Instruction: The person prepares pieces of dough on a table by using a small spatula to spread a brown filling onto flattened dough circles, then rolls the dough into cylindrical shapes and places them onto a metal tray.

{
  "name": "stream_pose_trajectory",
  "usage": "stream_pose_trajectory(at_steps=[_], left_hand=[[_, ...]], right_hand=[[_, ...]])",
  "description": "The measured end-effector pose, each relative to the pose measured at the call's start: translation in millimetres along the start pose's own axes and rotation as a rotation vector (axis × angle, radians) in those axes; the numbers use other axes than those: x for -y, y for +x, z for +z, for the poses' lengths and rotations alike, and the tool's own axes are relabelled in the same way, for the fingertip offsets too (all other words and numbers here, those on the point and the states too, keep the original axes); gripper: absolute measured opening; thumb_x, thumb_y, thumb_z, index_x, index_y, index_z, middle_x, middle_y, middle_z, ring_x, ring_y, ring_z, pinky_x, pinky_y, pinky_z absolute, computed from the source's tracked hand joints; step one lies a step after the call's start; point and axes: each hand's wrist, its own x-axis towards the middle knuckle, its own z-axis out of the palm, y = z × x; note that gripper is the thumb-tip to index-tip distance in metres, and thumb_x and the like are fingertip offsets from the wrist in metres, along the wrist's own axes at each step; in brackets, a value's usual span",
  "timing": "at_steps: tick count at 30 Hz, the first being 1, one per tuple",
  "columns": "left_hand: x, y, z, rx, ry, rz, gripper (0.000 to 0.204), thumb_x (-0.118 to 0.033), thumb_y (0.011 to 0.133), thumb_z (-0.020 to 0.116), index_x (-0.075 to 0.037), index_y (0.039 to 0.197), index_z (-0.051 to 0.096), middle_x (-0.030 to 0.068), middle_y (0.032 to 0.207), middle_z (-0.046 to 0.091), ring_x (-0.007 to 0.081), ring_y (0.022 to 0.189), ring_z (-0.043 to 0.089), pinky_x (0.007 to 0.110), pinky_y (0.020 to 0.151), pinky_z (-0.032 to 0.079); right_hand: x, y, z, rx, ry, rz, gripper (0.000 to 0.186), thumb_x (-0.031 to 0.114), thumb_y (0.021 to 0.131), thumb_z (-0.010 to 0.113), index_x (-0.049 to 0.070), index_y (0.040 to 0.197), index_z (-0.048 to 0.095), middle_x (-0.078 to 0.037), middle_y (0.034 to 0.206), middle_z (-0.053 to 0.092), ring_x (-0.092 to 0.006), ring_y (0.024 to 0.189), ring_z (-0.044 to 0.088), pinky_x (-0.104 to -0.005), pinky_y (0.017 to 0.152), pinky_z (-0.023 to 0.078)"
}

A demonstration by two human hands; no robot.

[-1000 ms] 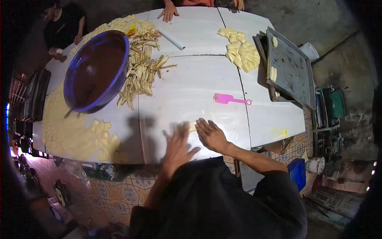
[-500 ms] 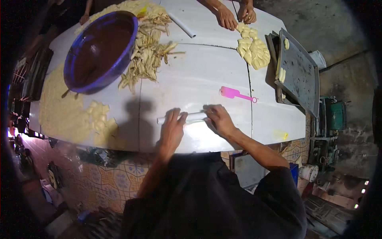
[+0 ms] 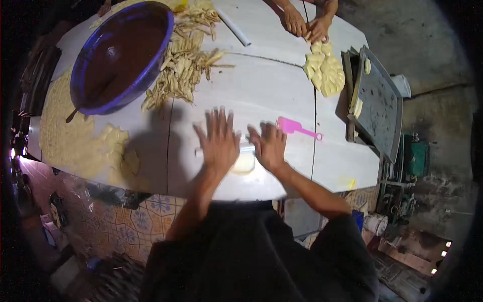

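Observation:
My left hand (image 3: 219, 143) lies palm down with fingers stretched out over a white tube (image 3: 246, 149). My right hand (image 3: 269, 148) rests on the same tube, fingers open and extended forward. A pale, flattened dough piece (image 3: 242, 166) sits on the table just below the tube, between my wrists. Just beyond my right fingers is a pink plastic scraper (image 3: 289, 125) with a ringed handle. Both hands are slightly blurred.
White table (image 3: 256, 85) holds a blue tub (image 3: 165, 45) of brown mixture, peels (image 3: 176, 75), dough sheets (image 3: 75, 131), dough pieces (image 3: 324, 70) and a second tube (image 3: 234, 27). Stacked metal trays (image 3: 380, 110) stand right. A co-worker's hands (image 3: 318, 27) work at the back.
The white tube appeared under my hands by half a second ago; since then my fingers straightened and reached forward over it. The co-worker's hands moved right to the dough pieces and came together.

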Motion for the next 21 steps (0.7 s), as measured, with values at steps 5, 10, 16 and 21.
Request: stream_pose_trajectory(at_steps=[5,10,16,21], left_hand=[[24,88,24,-0.132,0.064,-0.002,0.065,-0.041,0.105,0.04,-0.009,0.16,0.027,0.0215,0.167,0.016,0.0456,0.153,0.012,0.075,0.114,0.009],[13,71,-12,-0.048,-0.383,0.207,0.085,-0.036,0.092,0.07,0.003,0.155,0.028,0.0363,0.145,0.045,0.0468,0.136,0.043,0.054,0.114,0.031],[43,13,-2,-0.045,-0.18,0.317,0.071,-0.005,0.085,0.068,-0.013,0.152,0.045,0.0116,0.137,0.061,0.0305,0.113,0.058,0.045,0.099,0.044],[88,-62,-33,-0.15,-0.088,-0.227,0.048,-0.006,0.084,0.067,-0.006,0.132,0.059,0.0182,0.099,0.062,0.0371,0.098,0.059,0.048,0.087,0.048]], right_hand=[[-7,52,-4,0.088,-0.004,0.164,0.036,0.037,0.101,0.054,0.019,0.128,0.069,-0.019,0.129,0.053,-0.0359,0.118,0.048,-0.0526,0.096,0.038],[-99,19,-39,-0.087,-0.031,0.252,0.046,0.028,0.086,0.074,0.0,0.121,0.067,-0.022,0.121,0.061,-0.0409,0.117,0.052,-0.0515,0.097,0.044],[-137,-2,-45,0.208,-0.044,0.242,0.045,0.02,0.079,0.081,0.001,0.115,0.063,-0.021,0.112,0.065,-0.0395,0.117,0.053,-0.0498,0.099,0.044],[-123,28,-45,0.455,0.319,0.28,0.025,0.008,0.085,0.076,0.0,0.102,0.06,-0.014,0.087,0.068,-0.0235,0.082,0.068,-0.0361,0.071,0.055]])
